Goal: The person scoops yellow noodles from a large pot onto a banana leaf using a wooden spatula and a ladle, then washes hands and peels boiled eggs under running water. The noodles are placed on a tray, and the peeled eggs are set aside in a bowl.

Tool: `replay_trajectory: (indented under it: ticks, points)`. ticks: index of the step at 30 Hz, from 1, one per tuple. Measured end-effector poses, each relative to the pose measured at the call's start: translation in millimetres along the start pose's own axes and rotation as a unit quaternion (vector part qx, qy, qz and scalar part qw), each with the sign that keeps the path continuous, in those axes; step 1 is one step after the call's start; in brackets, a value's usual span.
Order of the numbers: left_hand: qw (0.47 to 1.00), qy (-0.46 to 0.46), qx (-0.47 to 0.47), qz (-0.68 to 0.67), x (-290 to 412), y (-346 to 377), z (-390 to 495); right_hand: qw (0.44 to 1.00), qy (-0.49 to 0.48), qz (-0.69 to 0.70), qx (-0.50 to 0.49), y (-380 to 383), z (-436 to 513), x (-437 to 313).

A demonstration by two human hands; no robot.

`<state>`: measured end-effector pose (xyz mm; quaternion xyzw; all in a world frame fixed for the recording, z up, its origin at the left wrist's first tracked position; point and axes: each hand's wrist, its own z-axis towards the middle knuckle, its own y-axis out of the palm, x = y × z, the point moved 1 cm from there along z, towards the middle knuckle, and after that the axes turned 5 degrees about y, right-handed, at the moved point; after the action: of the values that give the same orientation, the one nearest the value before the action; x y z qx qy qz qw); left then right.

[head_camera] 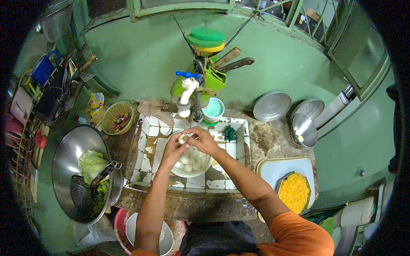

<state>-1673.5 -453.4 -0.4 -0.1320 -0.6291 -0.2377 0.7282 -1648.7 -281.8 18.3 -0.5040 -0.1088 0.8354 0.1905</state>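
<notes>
Over a tiled sink (196, 183), my left hand (173, 148) and my right hand (204, 140) meet around a small pale egg (182, 139). Fingers of both hands pinch it, the right ones at its right side. Below them a pale round bowl (189, 175) stands in the sink, with several white eggs (187, 162) in what looks like water. My hands and wrists hide the upper part of this bowl. A white faucet (185, 96) with a blue handle rises just beyond my fingers.
To the left, a big metal wok (65, 169) holds cabbage (91, 163) and a dark pot. On the right are a metal bowl (307, 129) and a light blue tray (272, 168) bearing shredded yellow food (294, 193). A green scrubber (230, 133) lies in the sink's right corner.
</notes>
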Motion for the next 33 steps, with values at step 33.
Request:
replay_trajectory:
  ticks: [33]
  points:
    - [0.999, -0.018, -0.019, -0.028, 8, -1, -4, 0.975, 0.164, 0.150, -0.021, 0, -1, 8]
